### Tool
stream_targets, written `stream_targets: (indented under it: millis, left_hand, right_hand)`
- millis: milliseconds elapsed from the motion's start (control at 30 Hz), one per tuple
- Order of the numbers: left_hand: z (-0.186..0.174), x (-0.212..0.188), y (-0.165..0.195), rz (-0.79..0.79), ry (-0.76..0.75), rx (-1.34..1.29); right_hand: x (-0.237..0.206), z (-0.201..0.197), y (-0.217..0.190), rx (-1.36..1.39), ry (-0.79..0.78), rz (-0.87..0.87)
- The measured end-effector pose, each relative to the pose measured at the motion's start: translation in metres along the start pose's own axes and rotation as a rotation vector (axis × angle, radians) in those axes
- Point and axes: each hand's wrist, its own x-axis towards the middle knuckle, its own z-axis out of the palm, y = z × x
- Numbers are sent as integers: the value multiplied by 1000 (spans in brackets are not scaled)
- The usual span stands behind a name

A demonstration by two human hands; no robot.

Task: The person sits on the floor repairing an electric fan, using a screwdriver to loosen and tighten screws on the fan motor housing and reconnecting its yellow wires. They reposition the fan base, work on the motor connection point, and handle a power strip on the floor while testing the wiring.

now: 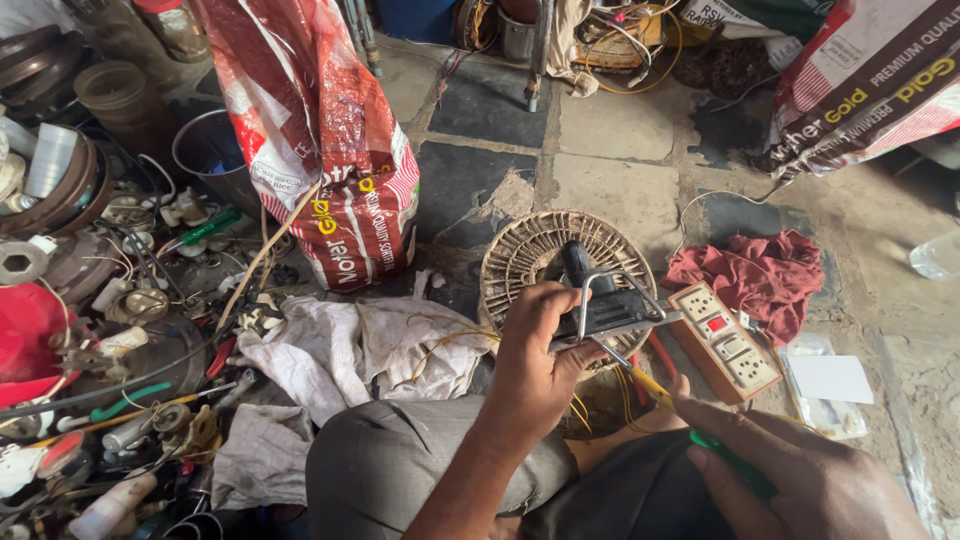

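Screwdriver [700, 425], green-handled with a yellow collar and a thin metal shaft, is lying in the right hand [810, 480] at the bottom right, fingers curling shut around the handle, its tip pointing up toward a dark metal part [610, 312]. That part, black with a bent silvery bracket over it, is sitting just above the person's knees, and the left hand [535, 365] is gripping it from the left, fingers wrapping tight around its near end. Thin yellow wires [580, 410] are hanging under it. Behind the part, a round stator of pale windings [520, 255] is resting on the stone floor [610, 130]. Just to the right, a brown switchboard with white sockets [725, 340] is lying beside a dark red rag [765, 275]. To the left, a white cloth [350, 350] is spreading over the floor, with a heap of small tools and scrap [110, 330] beyond it. Farther back, a red and white printed sack [330, 150] is standing upright.
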Motion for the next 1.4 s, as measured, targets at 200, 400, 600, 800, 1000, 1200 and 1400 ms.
stream_targets:
  millis: [200,400,600,800,1000,1200,1400]
  left_hand:
    - [4,0,-1,-10,-6,-4]
    - [0,2,0,-13,3,-1]
    - [1,-1,11,-16,-14,66]
    - [12,0,14,24,-19,33]
    - [19,2,8,46,-16,71]
    - [19,9,2,19,15,74]
    - [19,6,5,21,6,61]
  right_hand:
    - [2,-8,0,-30,-19,-18]
    - [10,3,-26,-253,52,-64]
    - [21,11,-43,-187,253,-223]
    - [5,20,-15,-231,261,-250]
    - [-17,22,2,-17,319,-182]
    - [-27,22,10,-12,266,-50]
    - [-23,24,20,-51,150,-62]
